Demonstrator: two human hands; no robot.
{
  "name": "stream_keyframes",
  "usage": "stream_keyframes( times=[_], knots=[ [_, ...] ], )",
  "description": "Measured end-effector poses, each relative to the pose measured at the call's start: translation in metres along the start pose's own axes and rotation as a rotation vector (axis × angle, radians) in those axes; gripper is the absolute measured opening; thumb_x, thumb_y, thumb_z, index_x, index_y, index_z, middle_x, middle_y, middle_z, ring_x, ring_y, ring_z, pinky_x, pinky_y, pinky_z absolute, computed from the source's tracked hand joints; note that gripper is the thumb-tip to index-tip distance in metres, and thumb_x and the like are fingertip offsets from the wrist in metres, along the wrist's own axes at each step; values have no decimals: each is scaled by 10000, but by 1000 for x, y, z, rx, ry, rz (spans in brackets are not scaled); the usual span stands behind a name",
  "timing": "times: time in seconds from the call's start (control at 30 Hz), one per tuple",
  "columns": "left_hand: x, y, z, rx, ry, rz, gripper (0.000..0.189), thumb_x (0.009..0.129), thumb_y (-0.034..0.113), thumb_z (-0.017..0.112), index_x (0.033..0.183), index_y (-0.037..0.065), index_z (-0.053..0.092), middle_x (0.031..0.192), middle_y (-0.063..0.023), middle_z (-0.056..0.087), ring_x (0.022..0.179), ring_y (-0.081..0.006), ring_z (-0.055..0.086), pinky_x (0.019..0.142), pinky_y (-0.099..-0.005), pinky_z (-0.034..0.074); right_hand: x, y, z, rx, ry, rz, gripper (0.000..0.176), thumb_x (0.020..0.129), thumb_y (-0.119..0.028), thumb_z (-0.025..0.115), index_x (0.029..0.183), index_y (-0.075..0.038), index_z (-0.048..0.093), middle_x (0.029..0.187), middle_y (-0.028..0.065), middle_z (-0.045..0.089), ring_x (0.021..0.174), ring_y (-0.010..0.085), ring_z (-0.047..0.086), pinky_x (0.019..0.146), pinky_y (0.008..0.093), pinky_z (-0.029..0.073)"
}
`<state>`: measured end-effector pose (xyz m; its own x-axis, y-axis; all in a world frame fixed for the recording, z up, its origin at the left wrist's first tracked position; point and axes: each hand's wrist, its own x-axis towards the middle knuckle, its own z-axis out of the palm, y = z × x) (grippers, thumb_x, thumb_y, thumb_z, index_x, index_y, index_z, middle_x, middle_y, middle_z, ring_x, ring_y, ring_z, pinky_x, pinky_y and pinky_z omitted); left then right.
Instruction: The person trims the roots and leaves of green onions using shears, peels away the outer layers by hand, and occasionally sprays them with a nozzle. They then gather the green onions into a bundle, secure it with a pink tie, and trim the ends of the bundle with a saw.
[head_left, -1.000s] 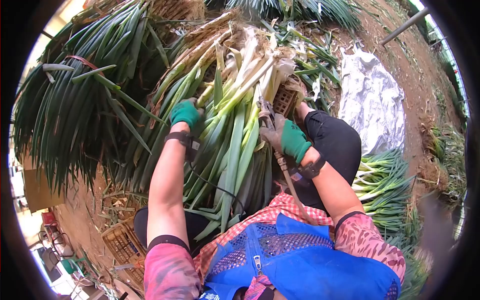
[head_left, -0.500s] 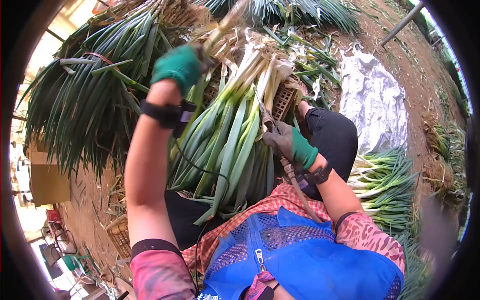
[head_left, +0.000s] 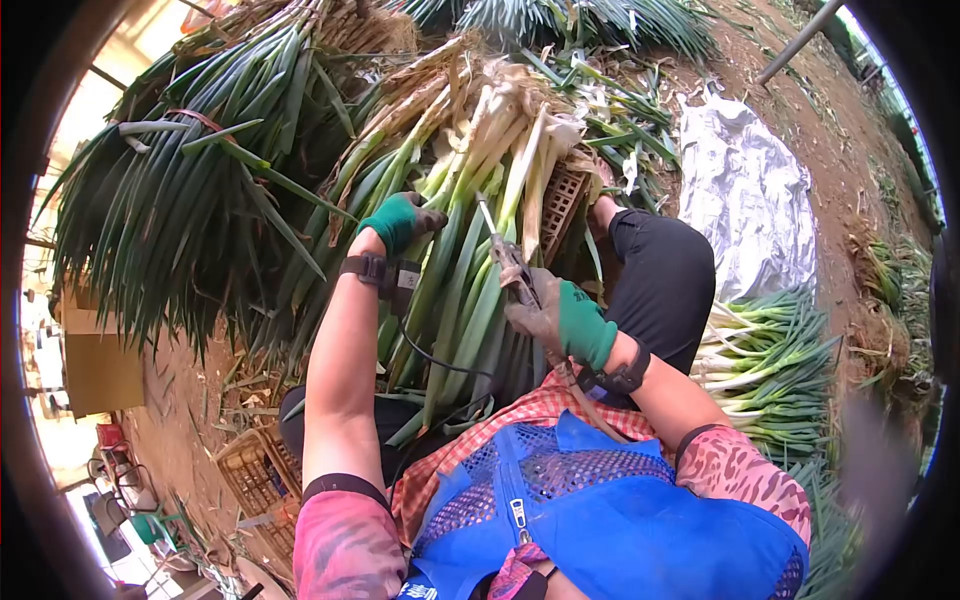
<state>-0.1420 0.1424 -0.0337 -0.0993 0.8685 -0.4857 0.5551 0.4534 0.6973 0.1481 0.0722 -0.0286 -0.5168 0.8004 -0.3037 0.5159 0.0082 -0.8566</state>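
Across my lap and a brown plastic crate (head_left: 562, 212) lies a heap of green onions (head_left: 462, 265), white ends pointing away from me. My left hand (head_left: 402, 222), in a green and grey glove, rests at the left side of the heap with its fingers bent round stalks. In my gloved right hand (head_left: 560, 318) is a tool with a grip and a thin metal nozzle (head_left: 510, 262), its tip over the stalks. A hose runs from the tool down towards my vest.
A big pile of green onions (head_left: 170, 220) is at the left, another bundle (head_left: 600, 22) at the top. White sheeting (head_left: 745, 200) lies at the right, above stacked onions with white stems (head_left: 770, 375). A tan crate (head_left: 262, 475) stands at lower left.
My left hand has come down from the upper left onto the heap; the blurred stalks by it are gone. My right hand has shifted slightly left and down with the nozzle. More onions lie at the heap's left.
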Motion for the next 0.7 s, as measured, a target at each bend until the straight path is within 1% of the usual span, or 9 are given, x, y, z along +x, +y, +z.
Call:
stream_keyframes(
  times=[0.13,0.17,0.27,0.37,0.47,0.53,0.6,0.63,0.7],
  knots=[
    [6,-8,-3,132,-32,22,506,708,293,749,1047,-68,645,905,-148,677,815,-216,624,746,-339,499,-9,-18,7,-64,-117,-15,356,796,-255,644,1052,-18,569,724,137,605,638,203,592,614,363,473],
    [1,-8,0,115,93,-5,574,693,324,754,1077,-87,636,944,-174,680,851,-240,637,767,-344,504,-10,-25,3,-137,-129,-2,380,787,-297,649,1030,-15,578,736,173,614,656,254,616,623,385,477],
    [13,-22,1,73,26,-30,573,728,329,751,1088,-99,628,880,-134,662,767,-185,606,696,-319,487,-2,-37,2,-114,-120,-28,407,785,-336,635,1008,0,578,755,211,621,686,326,633,643,419,483],
    [12,-33,7,-31,45,0,574,740,344,764,1087,-93,631,880,-125,663,759,-182,600,699,-319,487,22,-43,2,-201,-55,-23,394,782,-358,619,983,-19,601,781,227,632,722,379,639,664,446,488],
    [10,-38,15,-109,26,46,566,755,350,762,1086,-91,633,885,-125,666,771,-184,602,701,-320,487,77,-4,7,-463,-89,-320,366,769,-375,604,908,-37,629,772,243,632,730,404,634,673,455,493],
    [14,-49,19,-89,8,79,552,767,345,754,1089,-86,634,891,-128,669,782,-187,606,703,-322,488,93,-30,-3,-195,-89,23,354,759,-382,591,849,-43,643,744,243,626,722,408,630,668,451,497],
    [20,-63,22,4,-14,113,536,778,333,743,1102,-79,632,901,-135,674,797,-192,612,708,-327,490,115,-37,-10,-211,-75,112,376,763,-379,583,857,-20,645,769,250,629,726,406,632,664,448,502],
    [-12,-24,17,-49,-11,-42,494,793,307,730,1102,-67,636,904,-141,677,784,-194,618,705,-335,494,128,-28,-11,-287,-44,47,350,774,-371,585,870,-40,648,781,253,623,742,403,633,670,452,500],
    [-6,-39,23,-87,7,-31,496,789,303,734,1104,-66,631,891,-139,676,769,-190,616,696,-335,494,149,-3,-8,-455,-57,-128,289,797,-352,588,899,-88,649,791,254,604,770,398,630,684,465,491]
  ],
)
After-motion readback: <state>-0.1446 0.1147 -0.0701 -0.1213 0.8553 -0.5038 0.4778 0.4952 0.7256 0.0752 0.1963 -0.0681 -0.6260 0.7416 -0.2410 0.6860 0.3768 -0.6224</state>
